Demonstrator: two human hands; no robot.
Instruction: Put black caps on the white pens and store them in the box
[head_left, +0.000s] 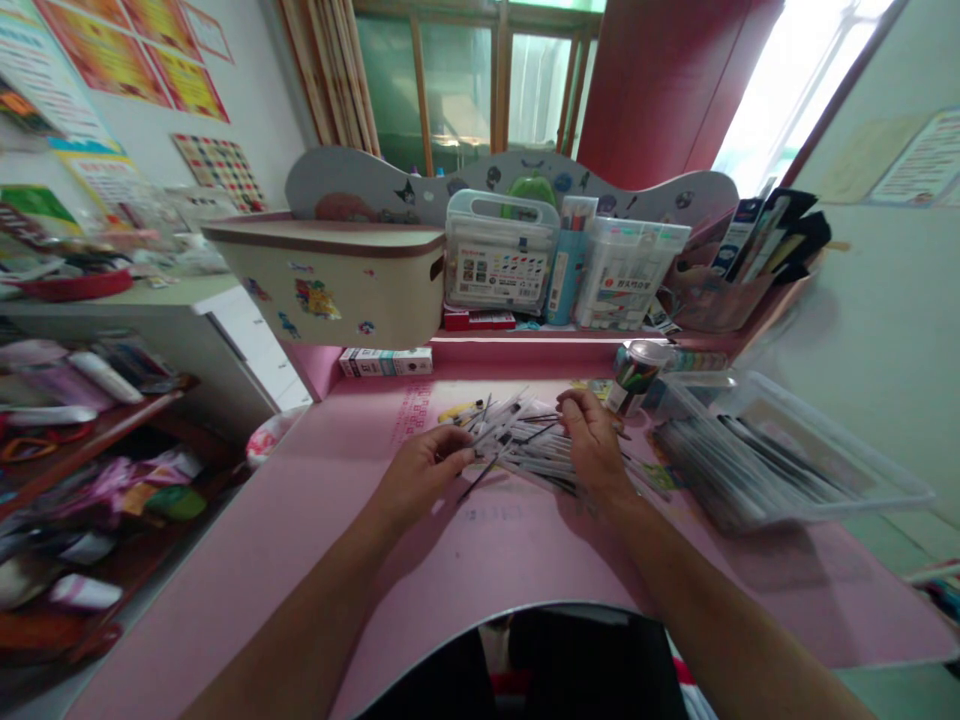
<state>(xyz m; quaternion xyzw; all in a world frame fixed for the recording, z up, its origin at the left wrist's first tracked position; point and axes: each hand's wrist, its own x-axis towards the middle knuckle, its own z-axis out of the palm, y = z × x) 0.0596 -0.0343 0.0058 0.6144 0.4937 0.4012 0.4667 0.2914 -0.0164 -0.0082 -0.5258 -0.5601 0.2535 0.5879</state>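
Observation:
A loose pile of thin, pen-like sticks point(536, 450), mostly whitish with some dark ones, lies on the pink desk point(465, 570). At the pile's left edge is my left hand point(424, 475), its thumb and fingers pinched on a few of these pen-like sticks, which point up to the right. Over the right side of the pile, my right hand point(596, 445) has its thumb and fingertips drawn together. What they hold, if anything, is too small to make out. Blur hides whether the sticks are whole pens or refills.
A clear plastic box point(885, 485) with more long sticks stands at right, beside a lidded jar point(637, 375). Along the shelf behind are a beige bin point(337, 290), a clear marker case point(499, 265), a second case point(630, 280) and a brush holder point(724, 300).

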